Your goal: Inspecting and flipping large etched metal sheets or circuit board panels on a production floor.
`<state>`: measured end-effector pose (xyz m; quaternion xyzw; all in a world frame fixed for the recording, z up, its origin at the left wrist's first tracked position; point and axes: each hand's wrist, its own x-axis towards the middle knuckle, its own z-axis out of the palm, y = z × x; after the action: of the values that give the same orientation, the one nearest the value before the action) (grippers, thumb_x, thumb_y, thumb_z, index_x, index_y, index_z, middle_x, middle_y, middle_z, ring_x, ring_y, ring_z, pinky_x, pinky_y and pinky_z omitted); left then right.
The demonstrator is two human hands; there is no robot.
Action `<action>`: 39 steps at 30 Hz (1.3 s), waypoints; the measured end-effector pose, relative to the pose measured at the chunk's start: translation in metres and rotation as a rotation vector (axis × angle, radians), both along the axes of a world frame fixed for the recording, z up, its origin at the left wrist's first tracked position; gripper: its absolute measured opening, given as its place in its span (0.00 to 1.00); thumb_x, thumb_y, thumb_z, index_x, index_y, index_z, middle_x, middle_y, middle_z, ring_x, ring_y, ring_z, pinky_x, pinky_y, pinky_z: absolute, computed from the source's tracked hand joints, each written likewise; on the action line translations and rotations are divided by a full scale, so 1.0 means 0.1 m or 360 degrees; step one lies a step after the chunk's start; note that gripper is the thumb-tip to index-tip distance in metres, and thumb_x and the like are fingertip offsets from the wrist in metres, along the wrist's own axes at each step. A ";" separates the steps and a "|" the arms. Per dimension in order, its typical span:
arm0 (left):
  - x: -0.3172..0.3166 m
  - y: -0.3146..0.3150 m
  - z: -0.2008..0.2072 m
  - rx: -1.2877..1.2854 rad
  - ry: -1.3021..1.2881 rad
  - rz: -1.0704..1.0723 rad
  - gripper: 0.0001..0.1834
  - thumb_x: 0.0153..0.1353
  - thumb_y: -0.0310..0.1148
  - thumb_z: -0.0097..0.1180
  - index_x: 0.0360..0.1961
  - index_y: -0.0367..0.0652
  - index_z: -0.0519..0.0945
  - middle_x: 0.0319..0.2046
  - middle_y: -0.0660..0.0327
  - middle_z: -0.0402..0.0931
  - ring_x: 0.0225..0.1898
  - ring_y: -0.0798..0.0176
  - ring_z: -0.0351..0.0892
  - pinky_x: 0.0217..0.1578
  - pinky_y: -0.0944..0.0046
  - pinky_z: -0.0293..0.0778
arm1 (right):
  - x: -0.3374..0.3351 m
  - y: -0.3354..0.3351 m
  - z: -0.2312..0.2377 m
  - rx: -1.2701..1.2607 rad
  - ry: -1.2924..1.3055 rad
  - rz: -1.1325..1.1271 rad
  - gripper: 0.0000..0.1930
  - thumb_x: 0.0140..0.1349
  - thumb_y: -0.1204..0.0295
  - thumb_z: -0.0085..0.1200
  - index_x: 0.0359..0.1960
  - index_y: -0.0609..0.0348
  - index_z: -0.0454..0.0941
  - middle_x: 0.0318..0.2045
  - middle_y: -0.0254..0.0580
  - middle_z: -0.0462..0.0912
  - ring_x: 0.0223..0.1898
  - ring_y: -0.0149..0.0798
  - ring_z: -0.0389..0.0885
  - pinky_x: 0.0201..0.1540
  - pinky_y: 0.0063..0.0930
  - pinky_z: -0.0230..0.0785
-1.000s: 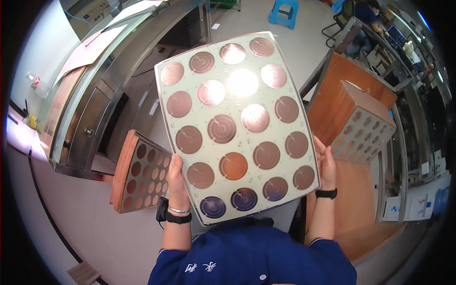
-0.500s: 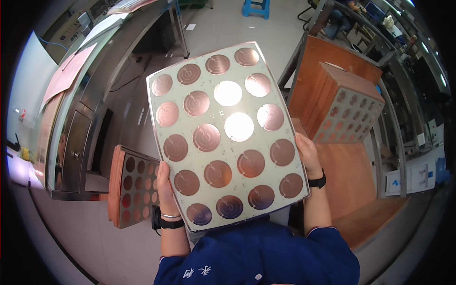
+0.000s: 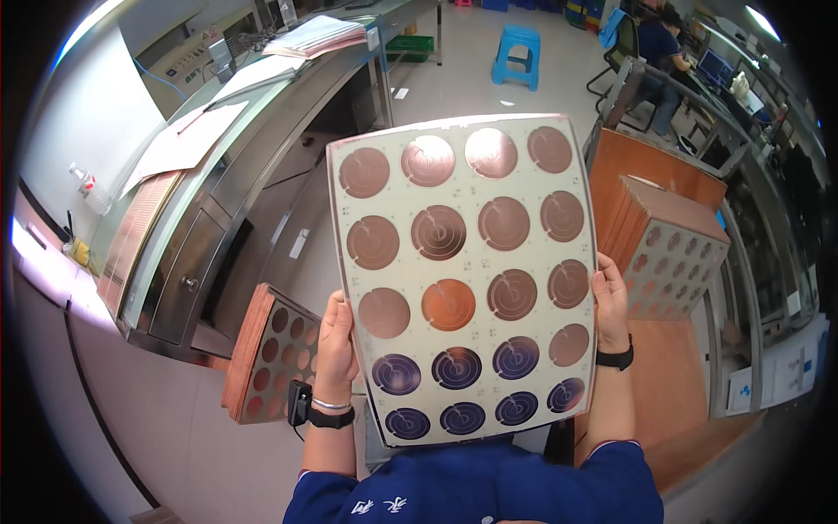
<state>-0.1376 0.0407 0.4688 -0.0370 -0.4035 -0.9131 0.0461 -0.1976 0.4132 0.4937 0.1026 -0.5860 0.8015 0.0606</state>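
While the left hand [image 3: 337,342] grips the left edge of a pale rectangular panel [image 3: 476,264] with rows of copper-coloured discs [image 3: 438,232], the right hand [image 3: 612,301] is closed on its right edge, the panel held between them. I see a reddish-edged stack of disc-patterned boards [image 3: 278,351] to its left and an orange-brown wooden stand [image 3: 653,360] to its right.

I log the panel [image 3: 476,271], tilted before, now squarer to my view. White glare has left its middle discs [image 3: 438,232]. Dark blue tint, earlier confined to the bottom row, reaches the next row up. Stool [image 3: 521,37], cropped half a second ago, shows whole.
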 end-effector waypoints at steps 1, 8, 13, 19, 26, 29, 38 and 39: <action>-0.01 0.01 0.06 -0.0051 0.0048 0.0084 0.14 0.69 0.35 0.41 0.48 0.38 0.67 0.44 0.58 0.73 0.45 0.68 0.74 0.47 0.67 0.73 | 0.00 0.00 0.05 0.0000 0.0013 0.0003 0.17 0.67 0.68 0.46 0.53 0.66 0.67 0.46 0.40 0.76 0.45 0.28 0.75 0.47 0.21 0.69; -0.20 0.14 0.34 -0.0381 0.0631 0.0411 0.07 0.65 0.27 0.47 0.42 0.38 0.70 0.47 0.51 0.71 0.49 0.59 0.73 0.49 0.61 0.72 | -0.13 0.09 0.23 -0.0191 0.0495 -0.0191 0.07 0.64 0.74 0.50 0.43 0.56 0.72 0.47 0.35 0.75 0.50 0.27 0.71 0.51 0.22 0.65; -0.45 0.12 0.01 -0.0338 0.0770 0.0399 0.07 0.56 0.20 0.53 0.36 0.40 0.73 0.65 0.47 0.53 0.66 0.53 0.55 0.62 0.53 0.61 | -0.41 0.33 -0.15 -0.0435 0.0728 0.0290 0.07 0.61 0.77 0.50 0.40 0.56 0.74 0.67 0.47 0.50 0.67 0.36 0.53 0.65 0.39 0.59; -0.11 0.23 0.11 0.0036 0.0047 0.0131 0.25 0.64 0.23 0.45 0.62 0.42 0.59 0.60 0.51 0.61 0.58 0.61 0.68 0.57 0.61 0.68 | -0.28 0.18 -0.38 -0.1109 -0.0297 0.0286 0.13 0.69 0.70 0.38 0.53 0.53 0.68 0.56 0.43 0.69 0.54 0.38 0.72 0.53 0.38 0.73; -0.01 0.22 0.01 0.0449 -0.0166 -0.0018 0.23 0.69 0.28 0.37 0.64 0.38 0.54 0.58 0.52 0.64 0.55 0.60 0.70 0.55 0.60 0.71 | -0.01 -0.10 0.03 -0.0674 -0.0039 0.0150 0.20 0.71 0.72 0.28 0.64 0.53 0.54 0.59 0.45 0.65 0.59 0.37 0.67 0.60 0.35 0.63; 0.02 0.23 -0.08 0.0293 -0.0171 0.0049 0.22 0.68 0.27 0.37 0.63 0.37 0.56 0.58 0.51 0.64 0.56 0.61 0.69 0.56 0.60 0.71 | -0.06 0.00 -0.09 -0.0639 -0.0073 0.0157 0.21 0.70 0.74 0.30 0.65 0.54 0.54 0.58 0.45 0.68 0.56 0.34 0.69 0.58 0.30 0.64; 0.04 0.34 -0.01 0.0239 -0.0246 0.0107 0.23 0.69 0.29 0.37 0.64 0.37 0.54 0.58 0.51 0.63 0.57 0.60 0.69 0.55 0.60 0.72 | -0.04 0.05 -0.16 -0.0573 -0.0195 0.0195 0.21 0.69 0.76 0.33 0.63 0.58 0.57 0.50 0.41 0.74 0.49 0.28 0.73 0.52 0.22 0.66; 0.05 0.36 0.01 0.0238 -0.0254 0.0096 0.23 0.69 0.29 0.37 0.64 0.37 0.54 0.58 0.51 0.63 0.57 0.60 0.69 0.55 0.60 0.72 | -0.04 0.06 -0.18 -0.0625 -0.0195 0.0254 0.21 0.69 0.76 0.34 0.63 0.58 0.57 0.49 0.41 0.74 0.49 0.28 0.73 0.52 0.22 0.66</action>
<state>-0.1323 0.0769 0.4694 0.0516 -0.3376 -0.9388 0.0440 -0.2016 0.4189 0.4760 0.0861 -0.4113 0.9072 -0.0200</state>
